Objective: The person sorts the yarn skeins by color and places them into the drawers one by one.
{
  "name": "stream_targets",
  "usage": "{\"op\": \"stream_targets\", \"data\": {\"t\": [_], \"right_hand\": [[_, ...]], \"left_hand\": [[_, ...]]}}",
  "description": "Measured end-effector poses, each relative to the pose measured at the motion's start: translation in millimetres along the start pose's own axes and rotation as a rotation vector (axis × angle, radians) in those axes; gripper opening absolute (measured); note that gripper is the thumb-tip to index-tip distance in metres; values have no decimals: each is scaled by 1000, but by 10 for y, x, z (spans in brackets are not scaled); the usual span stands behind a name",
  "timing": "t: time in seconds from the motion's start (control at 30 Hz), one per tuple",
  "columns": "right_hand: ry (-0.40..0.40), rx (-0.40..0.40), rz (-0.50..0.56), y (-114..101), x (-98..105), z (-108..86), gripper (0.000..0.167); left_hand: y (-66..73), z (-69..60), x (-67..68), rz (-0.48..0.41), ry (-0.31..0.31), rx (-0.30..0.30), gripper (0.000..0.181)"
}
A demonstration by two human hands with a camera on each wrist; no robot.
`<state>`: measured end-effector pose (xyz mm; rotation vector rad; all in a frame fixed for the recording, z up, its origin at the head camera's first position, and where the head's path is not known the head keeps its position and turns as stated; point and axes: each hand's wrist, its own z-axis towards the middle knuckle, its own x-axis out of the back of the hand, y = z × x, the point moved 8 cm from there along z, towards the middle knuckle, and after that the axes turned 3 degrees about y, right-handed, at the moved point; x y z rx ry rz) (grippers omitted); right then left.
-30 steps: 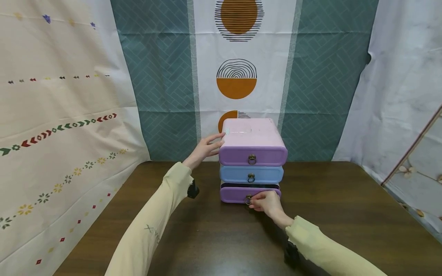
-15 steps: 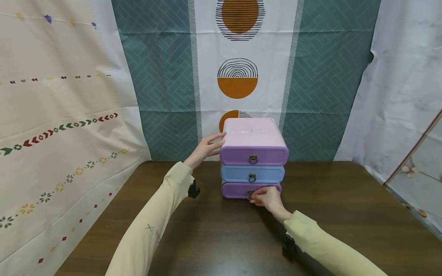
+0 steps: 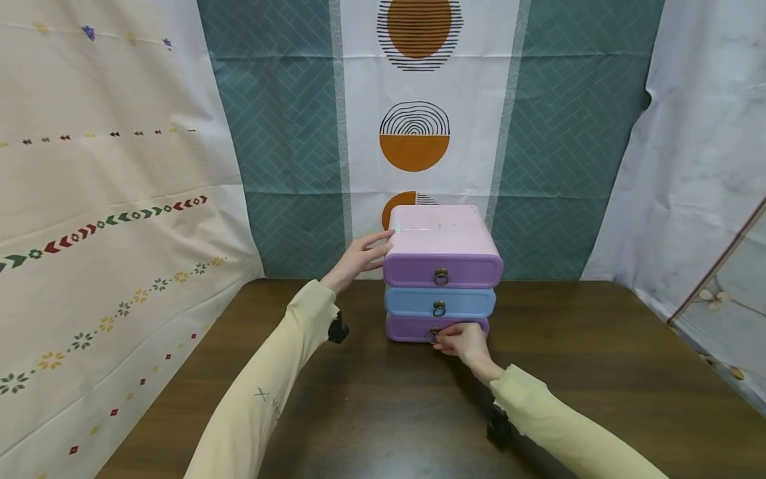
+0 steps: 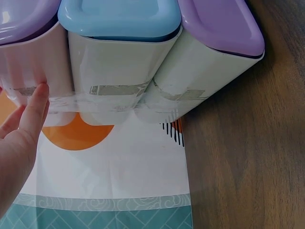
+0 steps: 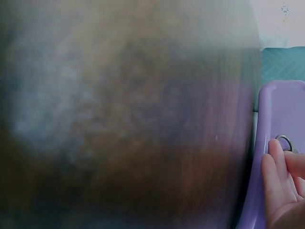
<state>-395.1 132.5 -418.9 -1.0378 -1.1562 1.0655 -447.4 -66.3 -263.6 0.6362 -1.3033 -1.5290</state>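
A stack of three small drawer units (image 3: pixel 443 229) stands near the back of the table. The top drawer (image 3: pixel 413 271) is purple, the middle drawer (image 3: pixel 413 302) blue and the bottom drawer (image 3: pixel 403 328) purple, each with a metal ring pull. All three fronts sit close to their housings. My right hand (image 3: pixel 469 346) pinches the bottom drawer's ring pull (image 5: pixel 285 140) between thumb and fingers. With extended fingers, my left hand (image 3: pixel 359 258) touches the left side of the top unit. In the left wrist view, clear tape (image 4: pixel 107 101) runs across the units' sides.
A dark brown wooden table (image 3: pixel 359 412) carries the stack. Patterned cloth (image 3: pixel 287 133) hangs close behind it, with a cream cloth (image 3: pixel 120 266) at the left and a pale marbled cloth (image 3: pixel 700 166) at the right.
The bottom drawer has slid back into its housing, closing the dark gap above its front. My right hand has moved back with the ring pull; my left hand stays against the top unit.
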Motion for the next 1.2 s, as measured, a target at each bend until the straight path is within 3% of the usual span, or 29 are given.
{"op": "stream_targets", "data": {"t": [0.13, 0.4, 0.67, 0.87, 1.03, 1.2], "right_hand": [[-18, -16, 10, 11, -1, -32, 10], [-53, -25, 18, 7, 27, -85, 12], [-57, -30, -18, -37, 94, -167, 10], [-80, -5, -31, -96, 171, -246, 14], [-131, 69, -50, -229, 296, -302, 19], [-198, 183, -97, -401, 545, -388, 26]], "left_hand": [[-126, 77, 46, -1, 17, -2, 46], [12, -1, 24, -28, 9, 23, 48], [-150, 77, 76, 28, 22, -4, 47], [-183, 88, 61, 45, 13, -16, 48], [-141, 47, 78, 107, 38, -56, 47], [-139, -119, 149, 243, 76, -62, 44]]}}
